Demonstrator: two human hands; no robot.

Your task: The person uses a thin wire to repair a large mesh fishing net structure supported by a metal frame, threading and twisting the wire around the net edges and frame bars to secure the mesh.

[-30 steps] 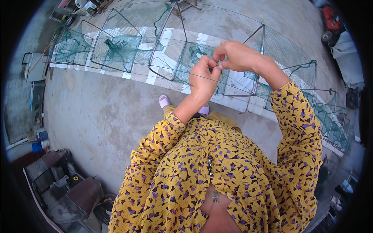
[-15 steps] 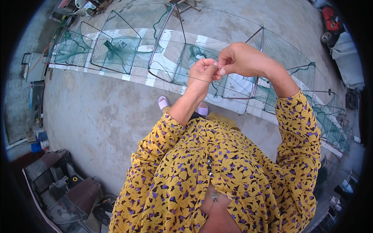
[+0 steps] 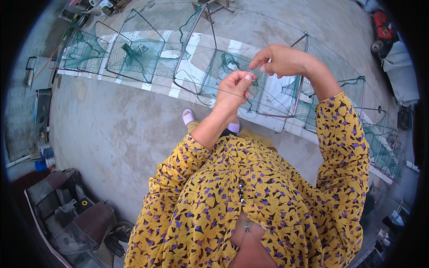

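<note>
A long green mesh net trap on metal frames stretches across the upper view, over a pale striped strip on the concrete. My left hand is raised above the middle section, thumb and index pinched on a thin line, its far part hard to follow against the netting. My right hand is just above and right of it, forefinger reaching down-left and the other fingers curled; whatever it holds is too small to make out. My fingertips partly hide the netting behind them.
Pale lilac slippers are on my feet below the trap. A seated vehicle stands at lower left, blue containers by the left wall. A red wheeled machine and a grey covered object are at upper right.
My right hand has lifted and drawn back rightward from my left fingers, which it was touching half a second ago. My left hand has turned slightly and stays pinched at about the same place.
</note>
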